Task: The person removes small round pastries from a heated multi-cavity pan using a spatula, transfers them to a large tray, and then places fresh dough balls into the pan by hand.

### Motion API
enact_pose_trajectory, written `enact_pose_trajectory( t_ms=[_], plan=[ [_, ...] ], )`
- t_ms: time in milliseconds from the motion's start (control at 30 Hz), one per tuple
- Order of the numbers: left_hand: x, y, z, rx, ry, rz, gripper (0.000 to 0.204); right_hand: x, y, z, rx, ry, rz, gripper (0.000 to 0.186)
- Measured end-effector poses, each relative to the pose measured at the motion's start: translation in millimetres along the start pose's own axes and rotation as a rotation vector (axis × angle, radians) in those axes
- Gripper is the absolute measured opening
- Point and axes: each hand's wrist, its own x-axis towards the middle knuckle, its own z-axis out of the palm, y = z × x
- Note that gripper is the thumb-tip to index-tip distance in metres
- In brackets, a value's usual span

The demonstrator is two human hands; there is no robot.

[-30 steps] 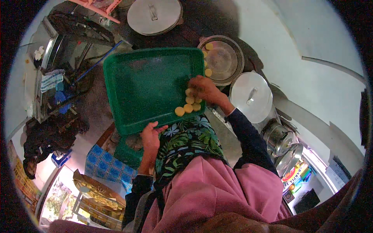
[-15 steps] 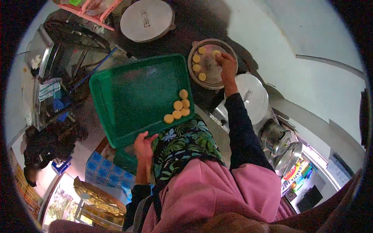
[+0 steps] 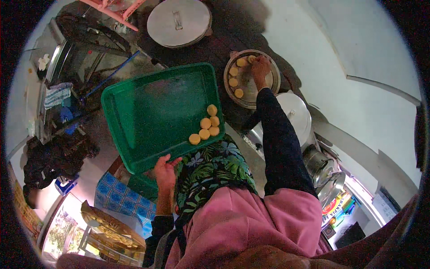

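Note:
A green rectangular tray [image 3: 148,105] rests over my lap, with several round, flat, pale-yellow pastries [image 3: 205,123] gathered in its near right corner. My left hand [image 3: 165,174] is at the tray's near edge, its fingers stretched and apart, touching the rim or very close to it. To the right, my right hand [image 3: 261,69] reaches over a round pan [image 3: 250,85]. Its fingertips are closed on a pastry [image 3: 251,58] at the pan's far edge. Beside it, several more pastries [image 3: 234,71] line the pan's left side in a curve. My palm and part of the pan's right side hide each other.
A round metal lid [image 3: 179,22] covers a pan at the back. Another lid [image 3: 293,119] lies right of my forearm, near metal pots [image 3: 318,163]. A pink rack [image 3: 118,15], a blue-checked cloth [image 3: 118,193] and a dark-clothed person [image 3: 53,161] are leftward. A white wall [image 3: 358,54] bounds the right.
My right hand has moved away from me and lowered the pastry to the pan's far edge, beside the others. My left hand stays by the tray. The view has shifted slightly.

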Motion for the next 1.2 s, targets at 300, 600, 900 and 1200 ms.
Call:
enact_pose_trajectory(
  t_ms=[300, 600, 900, 1200],
  plan=[
    [-1, 0, 8, 0.041, -0.041, 0.041, 0.010, -10, -20, -23, 0.209, -0.095, -0.090, 0.028],
    [-5, 0, 12, 0.085, -0.046, 0.031, 0.011, -11, -34, -9, -0.010, -0.501, -0.031, 0.034],
    [3, -10, -5, 0.031, -0.045, 0.043, 0.014, -3, -46, -24, -0.105, -0.563, 0.010, 0.031],
    [2, -7, -10, 0.023, -0.094, 0.079, 0.008, -8, -66, -32, -0.070, -0.386, 0.019, 0.025]
  ],
)
